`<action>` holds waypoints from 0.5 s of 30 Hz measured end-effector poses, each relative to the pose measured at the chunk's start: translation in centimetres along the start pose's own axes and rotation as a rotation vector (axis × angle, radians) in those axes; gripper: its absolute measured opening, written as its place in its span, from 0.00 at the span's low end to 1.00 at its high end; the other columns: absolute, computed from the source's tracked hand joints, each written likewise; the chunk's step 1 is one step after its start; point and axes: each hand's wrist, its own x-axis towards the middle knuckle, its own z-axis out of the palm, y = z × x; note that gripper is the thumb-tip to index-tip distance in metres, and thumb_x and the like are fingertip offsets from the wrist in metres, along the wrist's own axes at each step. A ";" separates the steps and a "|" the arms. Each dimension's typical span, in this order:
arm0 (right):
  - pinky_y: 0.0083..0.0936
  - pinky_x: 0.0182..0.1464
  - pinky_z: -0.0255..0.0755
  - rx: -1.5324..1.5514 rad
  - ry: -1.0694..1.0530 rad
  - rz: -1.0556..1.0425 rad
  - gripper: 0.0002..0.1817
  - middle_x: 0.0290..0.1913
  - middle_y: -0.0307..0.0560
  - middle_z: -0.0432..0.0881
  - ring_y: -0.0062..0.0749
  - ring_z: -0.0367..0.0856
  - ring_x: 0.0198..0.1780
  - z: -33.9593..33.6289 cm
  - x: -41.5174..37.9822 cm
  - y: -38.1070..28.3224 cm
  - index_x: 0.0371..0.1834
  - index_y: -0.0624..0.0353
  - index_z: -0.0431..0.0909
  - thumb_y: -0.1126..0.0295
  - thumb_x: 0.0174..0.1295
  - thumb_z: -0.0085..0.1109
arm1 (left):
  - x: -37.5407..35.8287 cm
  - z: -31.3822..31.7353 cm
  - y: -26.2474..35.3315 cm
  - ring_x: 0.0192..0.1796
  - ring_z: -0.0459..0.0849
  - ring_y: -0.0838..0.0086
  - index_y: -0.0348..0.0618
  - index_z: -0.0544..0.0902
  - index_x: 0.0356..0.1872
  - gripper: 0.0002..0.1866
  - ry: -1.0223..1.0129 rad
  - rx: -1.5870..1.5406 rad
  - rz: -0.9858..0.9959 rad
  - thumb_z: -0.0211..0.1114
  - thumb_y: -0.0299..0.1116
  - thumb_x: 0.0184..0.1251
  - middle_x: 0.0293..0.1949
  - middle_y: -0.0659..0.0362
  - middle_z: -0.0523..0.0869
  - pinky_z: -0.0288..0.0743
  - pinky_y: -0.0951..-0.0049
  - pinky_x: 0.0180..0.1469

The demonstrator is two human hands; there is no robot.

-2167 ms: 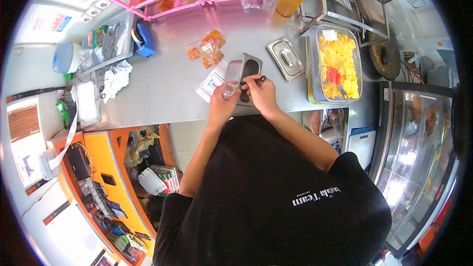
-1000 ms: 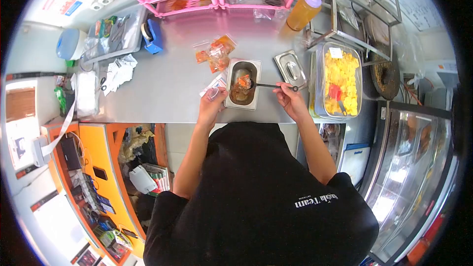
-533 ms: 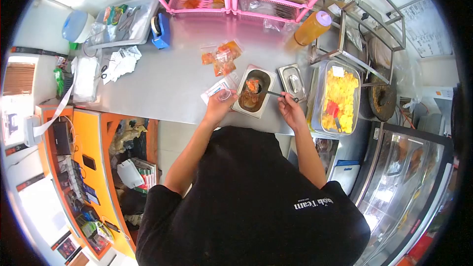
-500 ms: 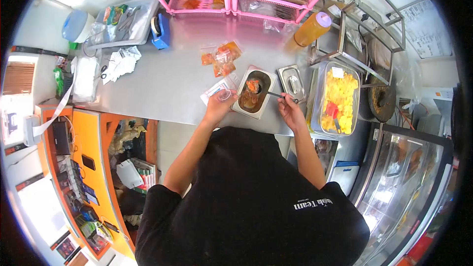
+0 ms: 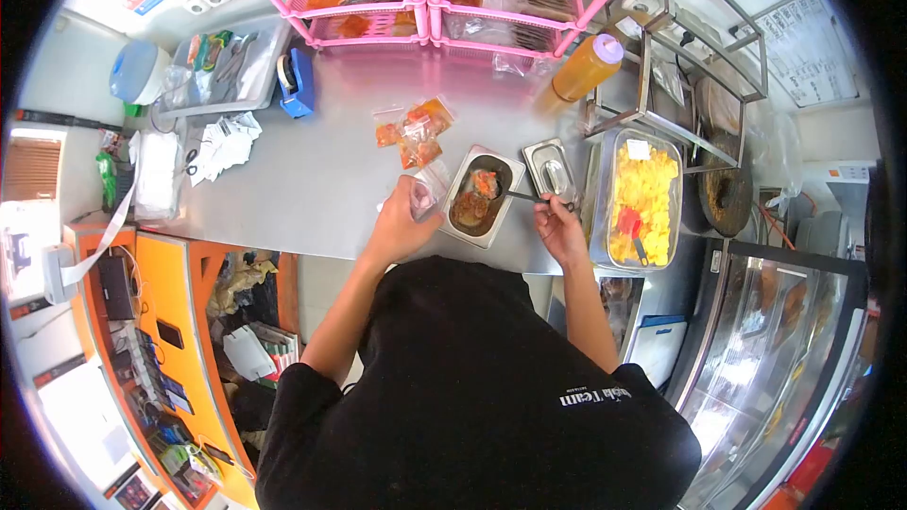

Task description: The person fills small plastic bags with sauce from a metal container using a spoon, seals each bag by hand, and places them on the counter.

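My left hand [image 5: 397, 227] is closed on a small clear plastic bag [image 5: 427, 193], just left of a steel container [image 5: 511, 173]. In my right hand [image 5: 561, 231] is the dark handle of a ladle [image 5: 520, 195]. Its head lies inside the container, with chunky orange-red sauce [image 5: 485, 181] in it. Brownish sauce [image 5: 470, 210] covers the container's bottom. A steel lid [image 5: 551, 173] lies beside the container on the right. Filled sachets of orange-red sauce [image 5: 416, 132] rest on the counter beyond my left hand.
Pink tiered racks [image 5: 430, 42] stand at the back. To the right are a bottle of orange liquid [image 5: 588, 68], a metal frame [image 5: 652, 85] and a clear tub of yellow pieces [image 5: 645, 179]. A blue tape dispenser [image 5: 298, 85] and papers [image 5: 227, 144] lie left on the steel counter [image 5: 302, 189].
The view has shifted slightly. My left hand has turned and moved a little away from the container, with the plastic bag now more upright. The ladle head remains in the container.
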 end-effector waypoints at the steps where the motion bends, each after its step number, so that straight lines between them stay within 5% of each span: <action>1: 0.22 0.39 0.77 -0.008 0.004 -0.015 0.15 0.42 0.50 0.92 0.26 0.84 0.36 0.6 -0.3 -0.6 0.56 0.61 0.83 0.60 0.80 0.62 | 0.0 -0.4 0.0 0.48 0.86 0.55 0.38 0.73 0.56 0.23 -0.049 0.014 0.069 0.72 0.33 0.64 0.45 0.48 0.85 0.79 0.59 0.56; 12: 0.19 0.29 0.69 -0.110 -0.093 -0.176 0.16 0.35 0.50 0.91 0.22 0.85 0.29 8.1 -3.3 -8.3 0.48 0.63 0.84 0.58 0.80 0.60 | 1.2 -4.5 8.9 0.57 0.81 0.44 0.36 0.73 0.60 0.24 -0.363 0.234 0.407 0.68 0.36 0.67 0.55 0.44 0.79 0.76 0.48 0.59; 15: 0.19 0.28 0.68 -0.137 -0.153 -0.182 0.17 0.34 0.51 0.91 0.21 0.83 0.28 8.9 -3.4 -9.0 0.48 0.64 0.84 0.58 0.80 0.60 | 1.6 -4.6 10.7 0.59 0.80 0.42 0.38 0.75 0.60 0.25 -0.308 0.235 0.525 0.72 0.39 0.67 0.54 0.42 0.80 0.75 0.50 0.63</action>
